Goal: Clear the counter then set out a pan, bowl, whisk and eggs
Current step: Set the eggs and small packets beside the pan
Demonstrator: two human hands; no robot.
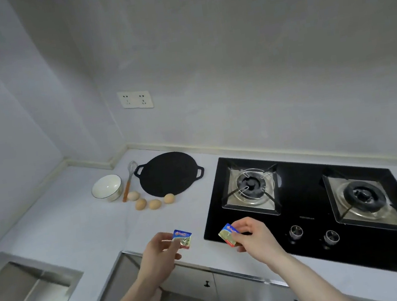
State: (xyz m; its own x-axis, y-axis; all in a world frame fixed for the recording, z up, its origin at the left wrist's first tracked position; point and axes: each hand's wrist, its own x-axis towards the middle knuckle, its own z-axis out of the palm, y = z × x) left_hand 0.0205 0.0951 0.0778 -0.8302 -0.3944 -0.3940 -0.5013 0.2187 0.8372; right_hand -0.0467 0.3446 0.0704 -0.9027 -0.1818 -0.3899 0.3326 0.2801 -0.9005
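Each hand — left hand (160,254), right hand (252,238) — pinches a small foil packet (183,238) (227,234) near the stove (303,212); left of the stove sit pan (169,174), whisk (130,177), bowl (107,188) and four eggs (151,201).

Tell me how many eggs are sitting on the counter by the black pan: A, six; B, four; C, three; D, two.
B: four eggs lie loose in a curved row on the counter, in front of the pan and right of the bowl and whisk.
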